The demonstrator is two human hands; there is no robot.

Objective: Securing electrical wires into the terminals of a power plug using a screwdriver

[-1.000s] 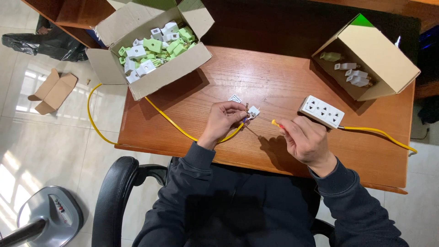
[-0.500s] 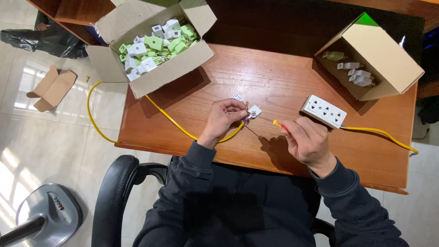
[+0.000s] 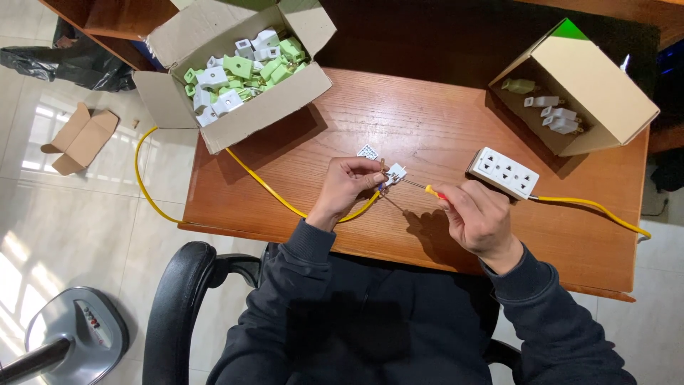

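Overhead view of a seated person working at a brown wooden table (image 3: 427, 128). The left hand (image 3: 349, 184) is pinching a small white plastic plug part (image 3: 395, 172) between its fingertips, holding it just above the tabletop; the part is sitting at the right edge of that hand, near the table's middle. The right hand (image 3: 479, 217) is closing around a slim screwdriver with a yellow-and-red handle (image 3: 417, 185), whose metal shaft is pointing left and meeting the plug part. A yellow flat cable (image 3: 263, 187) is running from the left hand across the table and looping over the left edge. A white rectangular multi-socket block (image 3: 504, 172) is lying just beyond the right hand, its own yellow lead (image 3: 591, 208) trailing right. An open cardboard box of white and green plug pieces (image 3: 239, 71) is standing at the far left corner; a second open cardboard box (image 3: 573, 89) is resting at the far right.
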